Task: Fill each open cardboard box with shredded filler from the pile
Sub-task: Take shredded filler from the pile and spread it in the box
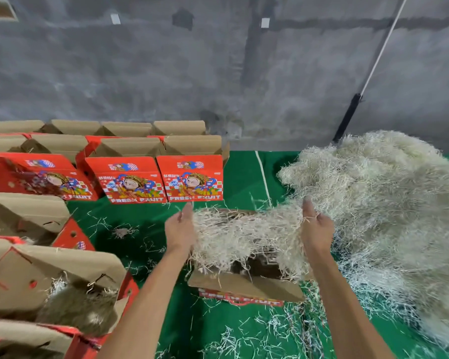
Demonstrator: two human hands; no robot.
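Fingers point(187, 211) of both hands press filler point(246, 237) over box point(244, 286).

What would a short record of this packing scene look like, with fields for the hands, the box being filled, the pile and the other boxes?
left hand: flat against the left side of a filler clump
right hand: flat against the clump's right side
clump: held between both hands over the open box
pile: right, on the green cloth
other boxes: red, open, in rows on the left
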